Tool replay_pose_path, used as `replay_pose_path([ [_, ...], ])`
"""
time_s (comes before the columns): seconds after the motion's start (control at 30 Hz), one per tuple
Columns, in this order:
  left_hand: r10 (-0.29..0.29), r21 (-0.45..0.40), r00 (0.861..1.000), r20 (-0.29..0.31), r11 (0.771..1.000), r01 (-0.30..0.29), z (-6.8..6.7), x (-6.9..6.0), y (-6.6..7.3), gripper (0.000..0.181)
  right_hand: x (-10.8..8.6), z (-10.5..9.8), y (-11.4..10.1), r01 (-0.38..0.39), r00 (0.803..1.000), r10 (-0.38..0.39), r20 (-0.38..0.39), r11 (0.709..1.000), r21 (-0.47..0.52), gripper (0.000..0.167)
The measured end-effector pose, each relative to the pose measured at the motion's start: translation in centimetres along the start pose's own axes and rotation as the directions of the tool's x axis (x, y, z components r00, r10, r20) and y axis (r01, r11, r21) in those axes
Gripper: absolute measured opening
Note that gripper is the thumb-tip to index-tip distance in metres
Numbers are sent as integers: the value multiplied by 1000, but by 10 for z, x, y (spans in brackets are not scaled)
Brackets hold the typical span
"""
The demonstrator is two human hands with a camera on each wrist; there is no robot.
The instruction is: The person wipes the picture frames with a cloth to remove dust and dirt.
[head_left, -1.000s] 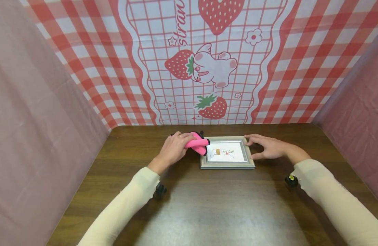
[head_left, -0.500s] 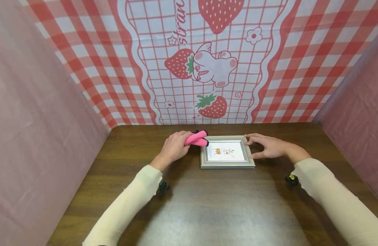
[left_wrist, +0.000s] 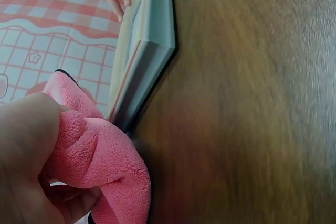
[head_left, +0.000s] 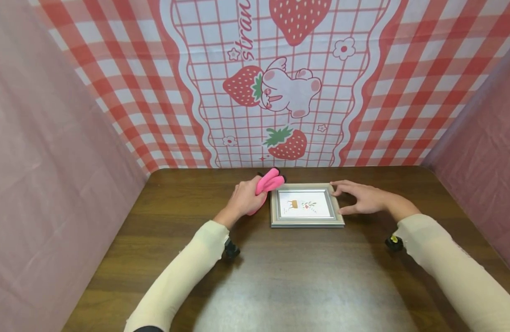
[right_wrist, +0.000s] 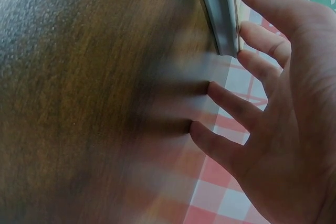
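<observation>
In the head view, my left hand (head_left: 244,197) grips a bunched pink cloth (head_left: 271,180) with black edging, at the left edge of a picture frame (head_left: 275,221). Plush folds of the cloth (left_wrist: 105,156) bulge out past the thumb in the left wrist view. The silver-edged frame lies flat and holds a white print with a small brown and green drawing. At its right end, my right hand (head_left: 364,198) is spread, thumb and fingertips touching the edge. Two other fingertips of that hand rest on the table in the right wrist view.
A brown wood-grain table (head_left: 271,276) carries the frame. Behind it hangs a red and white checked cloth (head_left: 279,83) with strawberries. Pinkish curtains (head_left: 59,161) flank both sides. Black wrist cameras (head_left: 231,249) sit under the sleeves.
My left hand has moved slightly right, and the cloth has shifted from over the frame's left part towards its far left corner. My right hand and the frame have stayed put.
</observation>
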State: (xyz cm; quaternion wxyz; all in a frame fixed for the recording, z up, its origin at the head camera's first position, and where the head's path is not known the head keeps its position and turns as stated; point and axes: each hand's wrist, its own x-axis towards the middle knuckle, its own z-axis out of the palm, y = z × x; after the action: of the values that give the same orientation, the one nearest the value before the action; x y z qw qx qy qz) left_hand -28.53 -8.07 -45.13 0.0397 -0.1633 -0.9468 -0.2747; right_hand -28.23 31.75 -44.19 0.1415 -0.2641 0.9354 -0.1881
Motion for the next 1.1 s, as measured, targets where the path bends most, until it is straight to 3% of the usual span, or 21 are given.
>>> replay_pose_path([
  [0.33, 27, 35, 999, 23, 999, -28, 9, 3, 3, 27, 2, 0, 1, 15, 1000, -15, -1, 1000, 2, 46],
  [0.37, 48, 41, 999, 16, 998, -49, 18, 8, -8, 27, 2, 0, 1, 17, 1000, -17, -1, 1000, 5, 46],
  [0.47, 59, 64, 998, 25, 996, -60, 32, 19, -19, 26, 2, -1, 2, 16, 1000, -16, 4, 1000, 15, 47],
  [0.57, 66, 90, 998, 16, 994, -67, 55, 35, -39, 27, 1, -2, 3, 10, 1000, -11, 11, 1000, 17, 49],
  [0.6, 44, 97, 998, 35, 994, -47, 52, 34, -33, 26, 2, -2, 3, 9, 1000, -9, 14, 1000, 19, 49],
  [0.7, 47, 84, 998, 31, 995, -49, 59, 36, -41, 27, 1, -1, 4, 2, 1000, -3, 22, 1000, 18, 50],
  [0.93, 25, 53, 997, 74, 998, -29, 13, 6, 4, 22, 2, -2, 4, -1, 1000, 1, 23, 1000, 28, 51],
  [1.1, 25, 48, 997, 77, 998, -28, 9, 3, 6, 19, 2, -2, 4, 0, 1000, 0, 17, 1000, 17, 51],
])
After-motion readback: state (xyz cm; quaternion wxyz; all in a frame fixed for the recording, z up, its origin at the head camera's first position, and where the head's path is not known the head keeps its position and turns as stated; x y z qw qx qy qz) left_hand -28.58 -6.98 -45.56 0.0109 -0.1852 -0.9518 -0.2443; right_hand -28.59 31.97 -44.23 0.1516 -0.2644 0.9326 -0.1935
